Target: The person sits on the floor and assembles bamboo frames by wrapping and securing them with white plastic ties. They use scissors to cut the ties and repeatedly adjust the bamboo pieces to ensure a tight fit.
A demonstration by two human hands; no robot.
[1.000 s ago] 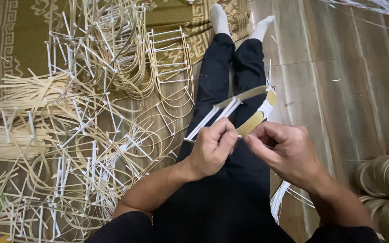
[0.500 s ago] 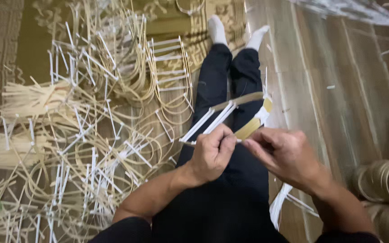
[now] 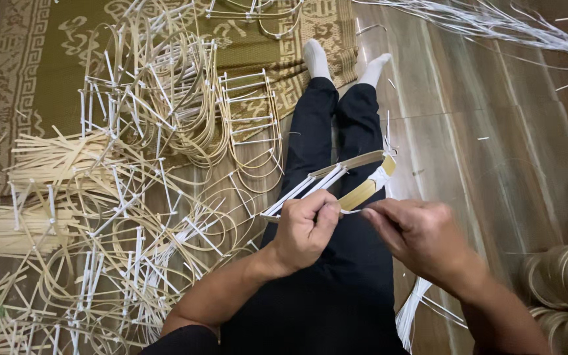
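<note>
I sit on the floor with my legs in black trousers (image 3: pixel 327 141) stretched out. My left hand (image 3: pixel 304 230) is closed around the near end of a bent bamboo strip frame (image 3: pixel 356 177) with white sticks bound along it. My right hand (image 3: pixel 415 240) pinches the same frame's end from the right, its fingertips close to those of the left hand. A knot of white plastic tie (image 3: pixel 379 176) wraps the far bend of the strip. White tie strands (image 3: pixel 412 309) hang below my right wrist.
A big heap of finished bamboo-and-white-stick frames (image 3: pixel 146 171) covers the floor and patterned mat (image 3: pixel 27 72) on my left. Bundles of straight bamboo slats (image 3: pixel 47 158) lie further left. Rolls of bamboo strip (image 3: pixel 563 279) stand at the right edge. Loose white strands (image 3: pixel 534 33) lie top right.
The view has tilted slightly. Both hands stay on the frame, and the right hand's fingers have shifted a little along its near end.
</note>
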